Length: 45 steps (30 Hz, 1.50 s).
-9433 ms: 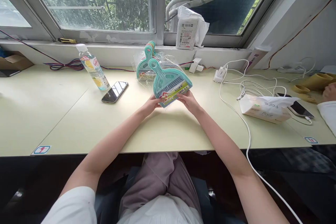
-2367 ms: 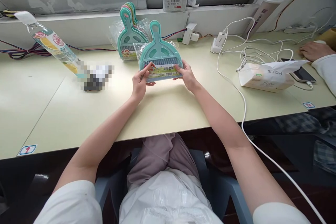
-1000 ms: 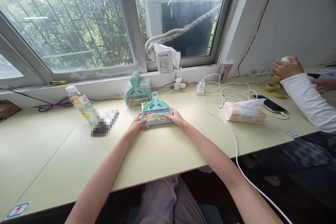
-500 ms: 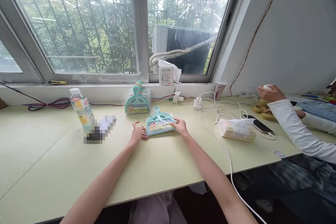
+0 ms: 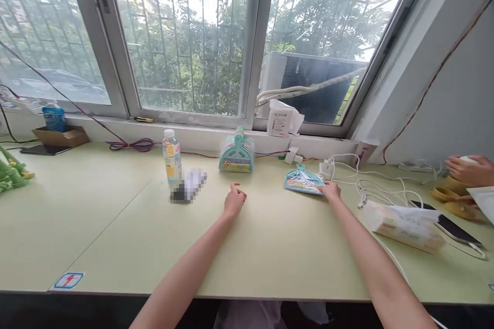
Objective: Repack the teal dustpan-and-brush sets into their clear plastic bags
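A teal mini dustpan with its brush, in clear wrapping [image 5: 304,181], lies on the table. My right hand [image 5: 330,191] grips its right edge, with thumb and fingers at the rim. My left hand [image 5: 235,199] rests on the table to the left of it, fingers loosely bent and apart, holding nothing. Beyond my left hand, a stack of similar wrapped dustpans [image 5: 236,157] stands upright against the wall below the window.
A drink bottle [image 5: 172,157] stands to the left, beside a blurred-out object [image 5: 189,186]. On the right are a tissue pack [image 5: 405,226], tangled white cables [image 5: 370,187], a phone [image 5: 451,226] and another person's hand [image 5: 473,170]. An open cardboard box [image 5: 69,137] sits far left.
The dustpan has moved right, away from the stack, with my right hand on it. My left hand has come off its left edge. The view has turned left.
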Motion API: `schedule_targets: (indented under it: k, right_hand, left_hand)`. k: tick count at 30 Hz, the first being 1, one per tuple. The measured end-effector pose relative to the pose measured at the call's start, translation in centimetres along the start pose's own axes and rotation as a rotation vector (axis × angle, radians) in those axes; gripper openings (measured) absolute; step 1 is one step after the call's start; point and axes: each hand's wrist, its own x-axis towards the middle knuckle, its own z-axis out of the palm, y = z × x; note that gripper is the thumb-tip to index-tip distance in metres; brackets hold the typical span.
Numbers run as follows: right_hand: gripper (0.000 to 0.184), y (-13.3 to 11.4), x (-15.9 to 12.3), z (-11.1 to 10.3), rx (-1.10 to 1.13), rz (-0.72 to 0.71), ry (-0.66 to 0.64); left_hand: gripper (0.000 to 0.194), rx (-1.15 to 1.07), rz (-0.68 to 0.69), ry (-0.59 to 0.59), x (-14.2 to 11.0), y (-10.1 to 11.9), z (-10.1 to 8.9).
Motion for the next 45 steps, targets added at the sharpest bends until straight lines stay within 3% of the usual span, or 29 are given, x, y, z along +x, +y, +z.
schedule_targets:
  k: [6,13,17,20,23,25,27,29,31,38,42,45]
  right_hand:
    - [0.023,-0.1,1.3,0.0,-0.082,-0.038,0.058]
    - [0.042,-0.9,-1.1,1.1,-0.342,-0.243,0.159]
    - [0.04,-4.7,-4.4,1.7,-0.302,-0.49,0.242]
    - [0.036,-8.8,-8.7,3.4,-0.161,-0.692,0.177]
    - [0.033,-13.0,-13.4,6.3,0.002,-0.833,0.076]
    - [0.03,-15.4,-15.7,8.7,0.068,-0.752,-0.011]
    - [0.036,-17.3,-16.8,10.9,0.096,-0.574,-0.141]
    - [0.04,-18.5,-16.9,12.7,0.137,-0.458,-0.266]
    - [0.036,-19.2,-16.6,13.8,0.171,-0.408,-0.307]
    - [0.022,-20.6,-15.6,14.3,0.217,-0.407,-0.098]
    - [0.027,-21.8,-15.4,14.3,0.238,-0.356,-0.055]
    - [0.026,-22.4,-15.0,14.4,0.279,-0.3,-0.1]
  left_hand:
    - [0.034,0.086,0.029,-0.057,-0.1,0.0,-0.2]
    - [0.033,0.213,0.091,-0.145,-0.5,0.6,0.0]
    - [0.031,0.232,0.152,-0.161,-0.6,0.9,0.3]
    - [0.029,0.152,0.156,-0.143,-0.4,0.9,0.4]
    - [0.027,0.063,0.147,-0.115,0.0,0.6,0.5]
    - [0.027,-0.003,0.139,-0.096,0.3,0.4,0.4]
    - [0.026,-0.052,0.122,-0.076,0.6,0.3,0.3]
    - [0.026,-0.072,0.105,-0.064,0.7,0.3,0.2]
    - [0.025,-0.076,0.097,-0.06,0.7,0.4,0.2]
    - [0.024,-0.049,0.125,-0.09,0.8,0.3,0.4]
    - [0.023,-0.053,0.127,-0.116,0.8,0.2,0.4]
    - [0.022,-0.074,0.13,-0.135,0.7,0.2,0.4]
